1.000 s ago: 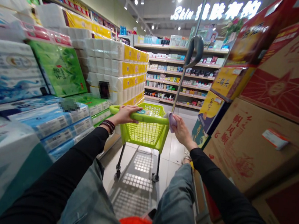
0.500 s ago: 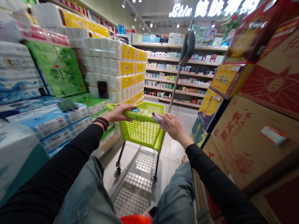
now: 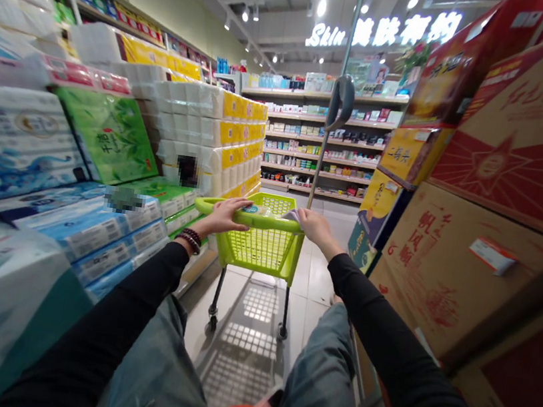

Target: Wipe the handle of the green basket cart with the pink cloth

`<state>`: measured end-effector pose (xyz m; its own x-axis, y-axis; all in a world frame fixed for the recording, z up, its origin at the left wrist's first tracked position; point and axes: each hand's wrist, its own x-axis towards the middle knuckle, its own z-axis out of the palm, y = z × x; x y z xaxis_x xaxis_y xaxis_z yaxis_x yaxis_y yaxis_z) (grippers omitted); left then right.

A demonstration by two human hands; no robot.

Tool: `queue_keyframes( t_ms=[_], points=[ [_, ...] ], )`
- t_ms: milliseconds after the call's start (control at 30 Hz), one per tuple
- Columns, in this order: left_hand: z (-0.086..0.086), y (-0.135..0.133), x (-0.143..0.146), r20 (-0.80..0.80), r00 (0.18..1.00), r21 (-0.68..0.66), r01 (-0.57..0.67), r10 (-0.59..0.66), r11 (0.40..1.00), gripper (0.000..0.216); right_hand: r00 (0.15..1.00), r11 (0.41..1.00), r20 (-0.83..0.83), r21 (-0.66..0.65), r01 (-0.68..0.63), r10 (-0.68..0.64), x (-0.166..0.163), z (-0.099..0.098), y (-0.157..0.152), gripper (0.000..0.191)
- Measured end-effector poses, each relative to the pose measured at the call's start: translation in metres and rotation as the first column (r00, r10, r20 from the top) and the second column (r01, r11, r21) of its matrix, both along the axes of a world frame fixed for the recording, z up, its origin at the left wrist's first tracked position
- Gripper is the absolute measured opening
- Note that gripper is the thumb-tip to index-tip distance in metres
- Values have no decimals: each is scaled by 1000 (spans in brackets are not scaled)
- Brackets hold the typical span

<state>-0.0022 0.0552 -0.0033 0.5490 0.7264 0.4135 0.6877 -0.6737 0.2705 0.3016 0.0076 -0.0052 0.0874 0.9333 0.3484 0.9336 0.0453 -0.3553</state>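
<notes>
A lime-green plastic shopping cart (image 3: pixel 255 250) stands in front of me on dark legs with casters. My left hand (image 3: pixel 229 216) has its fingers wrapped over the left part of the cart's handle (image 3: pixel 276 224); a dark bead bracelet (image 3: pixel 190 239) circles that wrist. At the handle's right end my right hand (image 3: pixel 316 228) is closed on it. Beside its fingertips shows a pale purple thing (image 3: pixel 292 214), too small to make out. A label lies on the handle between the hands. The mesh basket shows no goods in the part I see.
Tissue packs (image 3: pixel 108 140) are stacked on the left, white-and-yellow paper rolls (image 3: pixel 221 132) further ahead. Cardboard boxes (image 3: pixel 456 256) rise close on the right. A metal pole (image 3: pixel 319 163) with a grey loop (image 3: pixel 341 103) stands beyond the cart. Shelves of small goods (image 3: pixel 304 147) line the back.
My right hand's fingers have curled round the handle, from lying stretched over it, and less of the purple thing shows. The cart and surroundings sit slightly lower in view.
</notes>
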Motion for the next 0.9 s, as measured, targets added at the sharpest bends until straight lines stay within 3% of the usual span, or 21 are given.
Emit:
queue_keyframes(
  t_ms=[67, 167, 267, 400, 533, 667, 833, 900],
  points=[
    [4, -19, 10, 106, 991, 38, 73, -77, 997, 55, 995, 998, 86, -31, 50, -47, -12, 9, -7, 53],
    [15, -53, 29, 273, 961, 216, -23, -37, 976, 29, 973, 997, 224, -31, 71, -62, -31, 14, -20, 51],
    [29, -85, 48, 292, 956, 381, -88, -30, 920, 23, 954, 999, 298, -8, 36, -32, -44, 14, -30, 46],
    [44, -110, 60, 265, 964, 501, -121, -19, 857, 20, 931, 1000, 365, 12, -28, 21, -49, 10, -34, 37],
    [52, -109, 55, 287, 958, 519, -166, 12, 838, 19, 930, 998, 367, 50, -42, 20, -49, 6, -35, 41],
    [52, -97, 44, 235, 968, 466, -195, 91, 863, 23, 940, 996, 341, 78, -46, 17, -49, 4, -37, 42],
    [35, -73, 38, 108, 979, 354, -198, 171, 914, 27, 954, 997, 300, 67, -37, 15, -48, 7, -40, 46],
    [24, -61, 41, 66, 984, 259, -175, 164, 950, 38, 956, 998, 294, 62, -27, 8, -48, 9, -41, 47]
  ],
)
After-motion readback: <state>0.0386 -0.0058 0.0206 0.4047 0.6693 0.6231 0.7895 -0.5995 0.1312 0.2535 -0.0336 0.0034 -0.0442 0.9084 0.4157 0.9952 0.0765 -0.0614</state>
